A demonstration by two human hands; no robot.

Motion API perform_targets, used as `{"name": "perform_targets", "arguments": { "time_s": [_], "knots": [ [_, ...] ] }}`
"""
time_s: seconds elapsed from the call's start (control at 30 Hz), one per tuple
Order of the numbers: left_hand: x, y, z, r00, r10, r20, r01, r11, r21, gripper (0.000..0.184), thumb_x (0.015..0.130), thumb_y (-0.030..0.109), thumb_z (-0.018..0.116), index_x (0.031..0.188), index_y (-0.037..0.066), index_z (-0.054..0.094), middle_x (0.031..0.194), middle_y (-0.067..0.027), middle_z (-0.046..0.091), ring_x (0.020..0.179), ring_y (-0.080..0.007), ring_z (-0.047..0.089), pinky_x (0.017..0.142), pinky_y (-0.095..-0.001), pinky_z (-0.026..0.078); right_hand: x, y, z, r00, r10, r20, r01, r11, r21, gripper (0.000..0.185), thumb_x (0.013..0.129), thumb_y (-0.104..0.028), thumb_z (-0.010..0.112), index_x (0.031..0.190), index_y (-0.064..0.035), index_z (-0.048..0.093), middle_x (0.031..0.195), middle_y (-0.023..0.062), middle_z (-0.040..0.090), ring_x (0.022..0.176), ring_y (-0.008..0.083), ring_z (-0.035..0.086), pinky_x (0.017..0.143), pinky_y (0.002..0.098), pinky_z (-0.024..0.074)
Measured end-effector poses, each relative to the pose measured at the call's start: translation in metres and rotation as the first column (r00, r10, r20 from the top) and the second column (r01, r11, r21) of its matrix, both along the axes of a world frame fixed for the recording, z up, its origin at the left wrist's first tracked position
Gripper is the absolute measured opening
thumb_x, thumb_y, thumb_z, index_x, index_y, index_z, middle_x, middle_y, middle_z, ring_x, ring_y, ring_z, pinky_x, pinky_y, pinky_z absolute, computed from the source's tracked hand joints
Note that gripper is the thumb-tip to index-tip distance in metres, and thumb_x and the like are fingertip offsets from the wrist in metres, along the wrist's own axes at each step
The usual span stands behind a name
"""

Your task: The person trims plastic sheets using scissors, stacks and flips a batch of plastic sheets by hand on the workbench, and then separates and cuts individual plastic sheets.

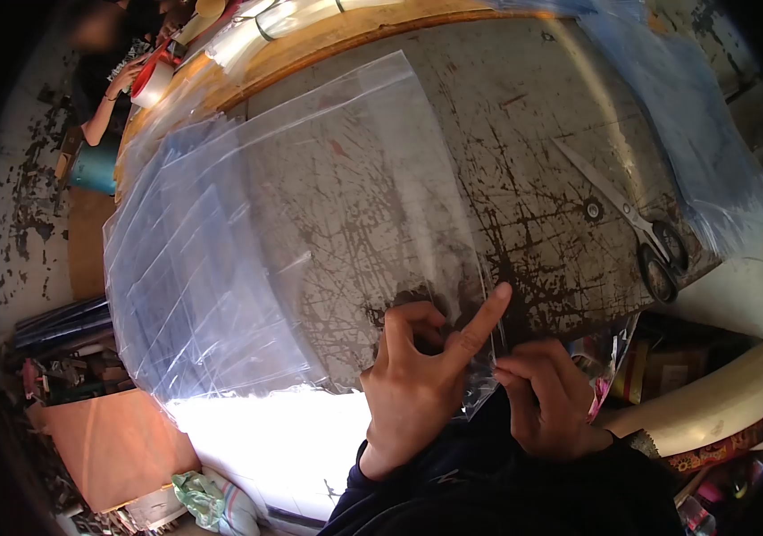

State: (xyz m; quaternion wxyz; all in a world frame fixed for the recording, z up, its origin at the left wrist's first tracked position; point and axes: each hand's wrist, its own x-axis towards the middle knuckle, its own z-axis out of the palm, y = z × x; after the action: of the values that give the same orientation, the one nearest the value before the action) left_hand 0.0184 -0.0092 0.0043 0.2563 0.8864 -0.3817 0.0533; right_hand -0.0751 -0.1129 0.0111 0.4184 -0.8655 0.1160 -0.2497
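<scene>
A clear plastic sheet lies across the scratched table, its right edge running down to my hands. My left hand is on the sheet near the table's front edge, index finger stretched out along the sheet's edge, the other fingers curled. Just to its right, my right hand pinches the edge of the clear sheet between thumb and finger. Several bluish plastic sheets lie in a fanned pile on the left. Black-handled scissors rest at the right, blades pointing away.
Blue plastic hangs over the right side of the table. At the back left, a person is beside a red-and-white roll. An orange board stands low left; a rolled sheet lies low right.
</scene>
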Motion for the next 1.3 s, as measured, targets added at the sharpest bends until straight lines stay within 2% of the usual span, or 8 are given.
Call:
{"name": "perform_targets", "arguments": {
  "time_s": [0.27, 0.53, 0.7, 0.9, 1.0, 1.1, 1.17, 1.3],
  "knots": [
    [-0.001, 0.0, -0.004, 0.995, -0.004, 0.097, -0.003, 0.998, 0.066, 0.065, 0.072, -0.004, 0.055, 0.12, 0.039, 0.053, 0.084, 0.0013, 0.04, 0.062, -0.0044, 0.047, 0.039, -0.0183, 0.044, 0.002, 0.002, -0.003, 0.998, 0.012, 0.057, -0.012, 1.0, 0.0, 0.012, 0.074, 0.005, 0.063, 0.084, 0.0025, 0.057, 0.074, 0.0121, 0.054, 0.059, 0.0219, 0.057, 0.047, 0.0295, 0.0459],
    [0.0, 0.003, -0.011, 0.999, 0.027, -0.038, -0.037, 0.955, -0.294, 0.026, 0.074, -0.01, 0.055, 0.093, 0.006, 0.047, 0.082, -0.0126, 0.053, 0.065, -0.0265, 0.059, 0.05, -0.0341, 0.047, -0.002, 0.0, -0.007, 0.99, 0.136, 0.043, -0.138, 0.99, 0.027, 0.016, 0.074, 0.002, 0.063, 0.09, -0.0003, 0.06, 0.079, 0.0124, 0.055, 0.062, 0.022, 0.058, 0.049, 0.0288, 0.0466],
    [0.0, 0.003, -0.012, 0.999, 0.037, -0.038, -0.047, 0.945, -0.324, 0.021, 0.076, -0.009, 0.053, 0.092, 0.003, 0.045, 0.08, -0.0137, 0.052, 0.064, -0.0278, 0.059, 0.051, -0.0352, 0.046, -0.015, -0.016, -0.006, 0.997, 0.058, -0.052, -0.056, 0.998, 0.04, 0.012, 0.077, 0.001, 0.061, 0.089, -0.0018, 0.062, 0.079, 0.0118, 0.055, 0.062, 0.0201, 0.058, 0.052, 0.0278, 0.0469],
    [-0.008, 0.007, -0.019, 0.996, -0.009, -0.086, -0.029, 0.897, -0.442, 0.023, 0.074, -0.01, 0.054, 0.092, 0.002, 0.047, 0.083, -0.0131, 0.053, 0.062, -0.025, 0.058, 0.048, -0.0319, 0.045, -0.03, -0.013, -0.014, 0.988, -0.148, -0.045, 0.15, 0.853, 0.5, 0.028, 0.082, -0.013, 0.063, 0.106, -0.0004, 0.054, 0.082, 0.01, 0.058, 0.076, 0.0186, 0.062, 0.069, 0.0266, 0.0515],
    [-0.018, -0.001, -0.015, 0.993, -0.09, -0.073, 0.04, 0.859, -0.511, 0.025, 0.074, -0.011, 0.054, 0.094, 0.002, 0.049, 0.086, -0.0131, 0.054, 0.065, -0.0251, 0.06, 0.048, -0.0312, 0.046, -0.029, -0.008, 0.002, 0.999, 0.02, 0.027, -0.031, 0.843, 0.537, 0.053, 0.077, -0.02, 0.069, 0.119, -0.0001, 0.043, 0.1, 0.0132, 0.055, 0.097, 0.0202, 0.057, 0.08, 0.0297, 0.0506],
    [-0.031, -0.01, -0.009, 0.972, -0.219, -0.088, 0.138, 0.828, -0.544, 0.029, 0.076, -0.014, 0.05, 0.101, -0.001, 0.05, 0.092, -0.0156, 0.057, 0.074, -0.0276, 0.062, 0.057, -0.0297, 0.05, -0.03, -0.007, 0.006, 0.991, 0.137, 0.01, -0.124, 0.861, 0.494, 0.051, 0.08, -0.014, 0.066, 0.123, -0.0016, 0.041, 0.116, 0.0153, 0.048, 0.11, 0.0199, 0.049, 0.085, 0.0314, 0.0486],
    [-0.042, -0.015, 0.001, 0.939, -0.306, -0.154, 0.124, 0.722, -0.681, 0.031, 0.077, -0.012, 0.05, 0.105, 0.001, 0.051, 0.1, -0.0185, 0.058, 0.081, -0.0291, 0.062, 0.064, -0.0308, 0.052, -0.025, -0.011, -0.005, 0.996, 0.015, 0.091, -0.077, 0.69, 0.719, 0.044, 0.085, -0.005, 0.057, 0.125, -0.0025, 0.04, 0.116, 0.0156, 0.048, 0.111, 0.0191, 0.049, 0.086, 0.031, 0.0477],
    [-0.055, -0.005, 0.015, 0.916, -0.4, -0.03, 0.323, 0.779, -0.537, 0.032, 0.078, -0.005, 0.053, 0.109, 0.003, 0.055, 0.113, -0.0197, 0.056, 0.092, -0.0287, 0.061, 0.077, -0.0348, 0.052, -0.028, -0.049, 0.021, 0.86, -0.398, 0.32, 0.179, 0.821, 0.542, 0.024, 0.086, -0.001, 0.053, 0.109, 0.0057, 0.055, 0.092, 0.0073, 0.062, 0.07, 0.0072, 0.054, 0.064, 0.0197, 0.0441]
  ]
}}
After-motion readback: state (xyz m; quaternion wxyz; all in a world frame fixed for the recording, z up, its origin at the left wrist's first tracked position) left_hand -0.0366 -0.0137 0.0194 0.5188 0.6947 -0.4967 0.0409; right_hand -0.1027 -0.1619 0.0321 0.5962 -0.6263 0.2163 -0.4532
